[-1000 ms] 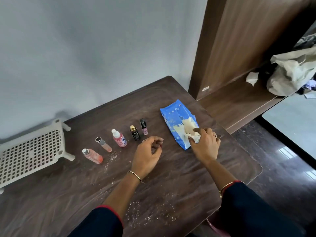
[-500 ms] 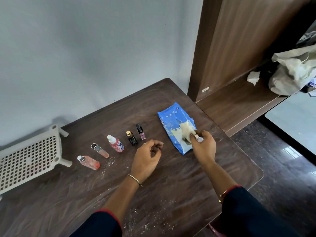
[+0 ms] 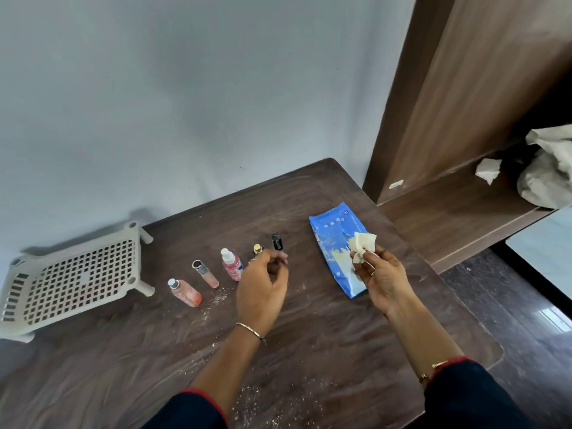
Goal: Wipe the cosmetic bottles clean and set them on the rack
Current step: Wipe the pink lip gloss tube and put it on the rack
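Above the blue wipe packet [image 3: 337, 252], the right hand [image 3: 382, 281] pinches a crumpled white wipe [image 3: 363, 247] between thumb and fingertips, lifted clear of the packet, which lies flat on the dark wooden table [image 3: 309, 335]. Just to the left, the left hand [image 3: 261, 287] hovers with fingers loosely curled and grasps nothing.

Behind that hand five cosmetic bottles stand or lie in a slanting row: a black-capped bottle [image 3: 277, 241] and a gold-capped bottle [image 3: 257, 249], both partly hidden by the fingers, then a pink bottle with a white cap [image 3: 230, 264], a slim tube with a dark cap [image 3: 205, 273] and an orange bottle [image 3: 185, 293]. White powder specks dot the tabletop around them. Further left, well apart from the hands, the cream perforated rack [image 3: 74, 280] sits against the wall, bare.
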Motion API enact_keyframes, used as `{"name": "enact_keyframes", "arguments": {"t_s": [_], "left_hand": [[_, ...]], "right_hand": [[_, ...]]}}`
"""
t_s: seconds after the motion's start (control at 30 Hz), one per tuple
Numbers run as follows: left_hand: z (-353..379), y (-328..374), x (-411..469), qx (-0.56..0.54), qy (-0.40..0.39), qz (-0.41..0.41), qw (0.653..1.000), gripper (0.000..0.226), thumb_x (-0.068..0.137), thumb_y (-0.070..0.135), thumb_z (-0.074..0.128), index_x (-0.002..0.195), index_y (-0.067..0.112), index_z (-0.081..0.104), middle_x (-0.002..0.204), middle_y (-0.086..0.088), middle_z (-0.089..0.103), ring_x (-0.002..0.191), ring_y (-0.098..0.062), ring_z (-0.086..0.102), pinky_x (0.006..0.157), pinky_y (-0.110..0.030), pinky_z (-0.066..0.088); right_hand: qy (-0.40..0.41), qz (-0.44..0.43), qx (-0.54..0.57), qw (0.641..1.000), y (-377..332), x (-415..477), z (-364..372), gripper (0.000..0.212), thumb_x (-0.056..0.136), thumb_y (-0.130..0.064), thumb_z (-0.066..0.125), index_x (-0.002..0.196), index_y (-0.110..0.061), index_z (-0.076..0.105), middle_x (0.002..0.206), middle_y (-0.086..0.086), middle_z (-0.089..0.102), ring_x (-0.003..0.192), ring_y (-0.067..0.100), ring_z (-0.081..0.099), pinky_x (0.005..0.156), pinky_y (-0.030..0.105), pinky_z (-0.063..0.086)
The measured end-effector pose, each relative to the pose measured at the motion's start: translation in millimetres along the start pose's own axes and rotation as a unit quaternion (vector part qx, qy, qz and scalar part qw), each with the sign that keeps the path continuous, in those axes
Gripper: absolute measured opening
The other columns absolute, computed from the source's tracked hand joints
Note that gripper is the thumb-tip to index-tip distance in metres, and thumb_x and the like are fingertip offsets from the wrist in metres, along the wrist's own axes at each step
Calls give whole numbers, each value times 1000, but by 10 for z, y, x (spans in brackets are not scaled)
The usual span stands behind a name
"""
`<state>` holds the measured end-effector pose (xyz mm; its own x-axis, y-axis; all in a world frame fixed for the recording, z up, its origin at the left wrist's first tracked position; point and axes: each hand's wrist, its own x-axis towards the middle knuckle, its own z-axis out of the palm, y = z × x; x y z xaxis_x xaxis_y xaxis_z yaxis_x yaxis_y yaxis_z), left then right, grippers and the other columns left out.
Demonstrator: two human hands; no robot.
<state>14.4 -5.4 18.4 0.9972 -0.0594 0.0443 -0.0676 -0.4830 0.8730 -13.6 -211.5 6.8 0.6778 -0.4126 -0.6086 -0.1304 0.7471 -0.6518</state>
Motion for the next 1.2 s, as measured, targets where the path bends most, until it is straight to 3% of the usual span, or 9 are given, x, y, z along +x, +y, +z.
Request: {"name": "enact_keyframes", "arguments": {"t_s": [0.17, 0.37, 0.47, 0.53, 0.63, 0.8, 0.9, 1.03, 1.2], "left_hand": [[-172, 30, 288, 111, 98, 29, 988, 20, 87, 12, 55, 95, 28, 66, 94, 10, 66, 81, -12, 61, 74, -23, 45], [-235, 35, 479, 167, 12, 5, 986, 23, 89, 21, 61, 110, 29, 65, 119, 7, 57, 64, -2, 53, 77, -17, 39], [-259, 8, 517, 182, -12, 1, 983, 29, 85, 20, 67, 112, 30, 65, 125, 5, 55, 74, -5, 59, 82, -17, 38], [-272, -13, 536, 182, -7, -3, 983, 28, 82, 21, 70, 109, 31, 67, 123, 6, 57, 85, -14, 64, 86, -24, 45], [-282, -31, 567, 197, 12, -12, 980, 21, 80, 25, 72, 100, 32, 71, 113, 11, 62, 92, -14, 63, 80, -29, 49], [-268, -52, 612, 263, 27, -21, 964, 26, 82, 29, 67, 108, 32, 68, 119, 15, 61, 113, -14, 50, 80, -31, 46], [-269, -26, 634, 323, 23, -6, 946, 37, 82, 33, 67, 119, 36, 63, 129, 17, 56, 119, -16, 42, 92, -33, 33], [-275, -28, 673, 329, -19, 13, 944, 40, 84, 31, 64, 123, 39, 58, 132, 21, 53, 121, -13, 39, 84, -29, 16], [-251, -63, 714, 304, -49, 10, 951, 34, 85, 32, 62, 118, 41, 61, 126, 22, 58, 120, -10, 40, 89, -35, 16]], "right_hand": [[-37, -9, -59, 998, 223, -32, 335, 22, 87, 10, 56, 104, -4, 57, 95, 12, 64, 76, 15, 65, 62, 18, 57], [-67, 1, -80, 995, 409, -53, 665, 17, 87, 6, 59, 98, -6, 58, 91, 10, 62, 79, 17, 64, 61, 20, 57], [-52, -85, -202, 974, 456, -39, 783, 24, 86, 1, 62, 108, -8, 59, 91, 7, 62, 79, 15, 63, 71, 25, 57], [-52, -213, -354, 909, 453, -13, 867, 24, 85, -4, 65, 108, -11, 61, 87, -3, 62, 77, 7, 60, 74, 22, 52], [-118, -387, -507, 762, 464, 27, 997, 24, 81, -4, 65, 103, -13, 66, 89, -4, 62, 79, 9, 59, 74, 26, 52], [-189, -490, -618, 585, 608, 127, 1032, 31, 81, -1, 64, 110, -9, 68, 100, 8, 57, 82, 23, 59, 68, 28, 47], [-171, -501, -625, 574, 676, 137, 968, 29, 78, 1, 68, 106, -7, 69, 105, 14, 58, 85, 29, 63, 68, 32, 51], [-167, -514, -603, 587, 730, 134, 931, 29, 76, -2, 71, 105, -6, 69, 109, 16, 61, 94, 29, 64, 73, 33, 53], [-171, -521, -592, 590, 740, 169, 970, 22, 75, 0, 72, 96, -4, 69, 100, 13, 63, 83, 26, 65, 67, 32, 53]]}}
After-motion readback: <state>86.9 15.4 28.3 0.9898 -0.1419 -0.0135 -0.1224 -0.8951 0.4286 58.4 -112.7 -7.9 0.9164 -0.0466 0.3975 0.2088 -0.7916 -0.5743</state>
